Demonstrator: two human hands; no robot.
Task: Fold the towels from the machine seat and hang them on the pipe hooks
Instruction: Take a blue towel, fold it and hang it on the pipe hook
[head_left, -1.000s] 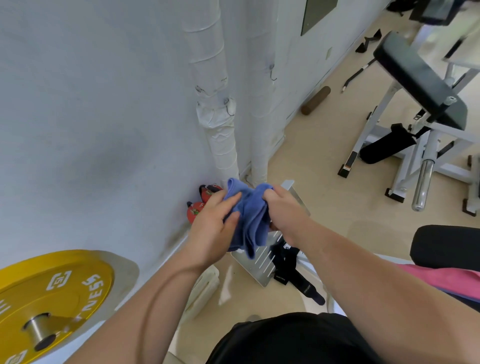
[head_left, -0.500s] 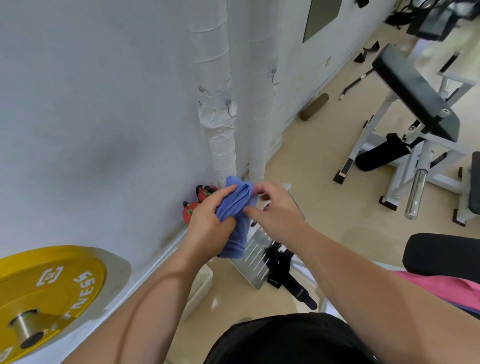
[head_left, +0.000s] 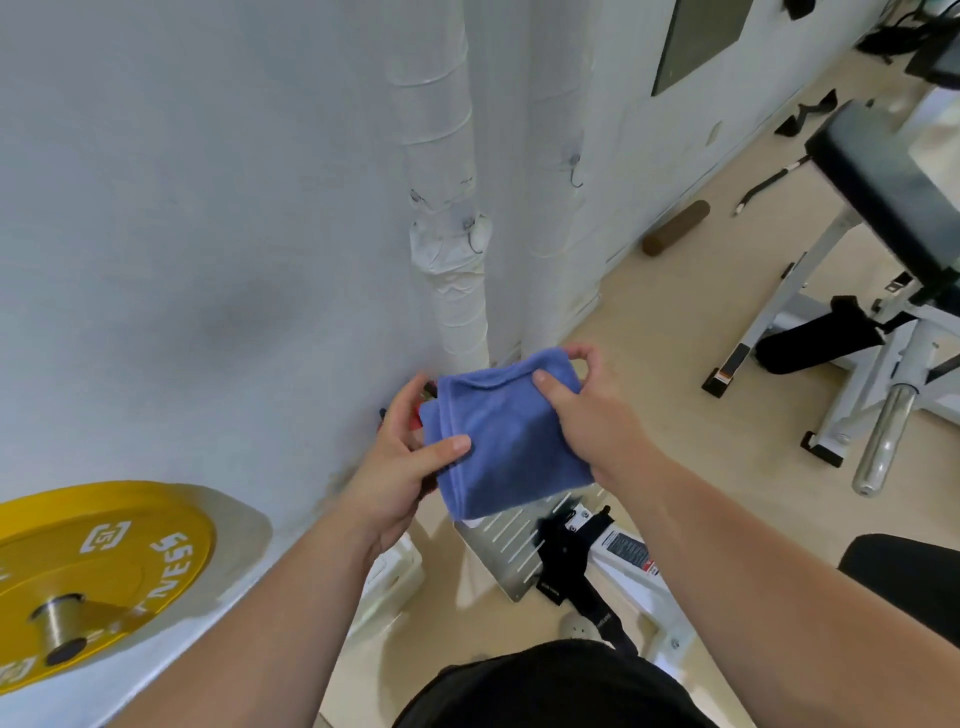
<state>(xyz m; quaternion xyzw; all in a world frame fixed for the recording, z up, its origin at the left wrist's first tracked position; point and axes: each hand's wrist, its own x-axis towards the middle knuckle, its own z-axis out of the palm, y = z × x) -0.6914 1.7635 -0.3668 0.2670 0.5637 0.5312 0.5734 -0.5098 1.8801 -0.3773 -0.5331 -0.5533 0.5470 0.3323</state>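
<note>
Both hands hold a folded blue towel (head_left: 506, 441) in the air, low in front of two white wrapped pipes against the wall. The left hand (head_left: 400, 467) grips the towel's left folded edge, with the thumb pressed on the front and the fingers curled behind. The right hand (head_left: 589, 423) pinches the top right corner, its thumb lying on the hemmed upper edge and its forefinger hooked over the back. That hem runs nearly level between the two hands. The lower edge hangs free just above a slotted metal footplate (head_left: 511, 545).

The left pipe (head_left: 441, 130) carries a small wire hook (head_left: 475, 238) on its taped joint. The right pipe (head_left: 558, 104) has another hook (head_left: 574, 171) higher up. Bare pipe wrap lies between the towel's top edge and both hooks.

To the right, beige floor (head_left: 670, 322) lies open between the pipes and a white-framed bench (head_left: 883, 171), and a brown foam roller (head_left: 675, 228) rests near the wall. A yellow weight plate (head_left: 98, 566) sits close on the left, beside the left forearm.
</note>
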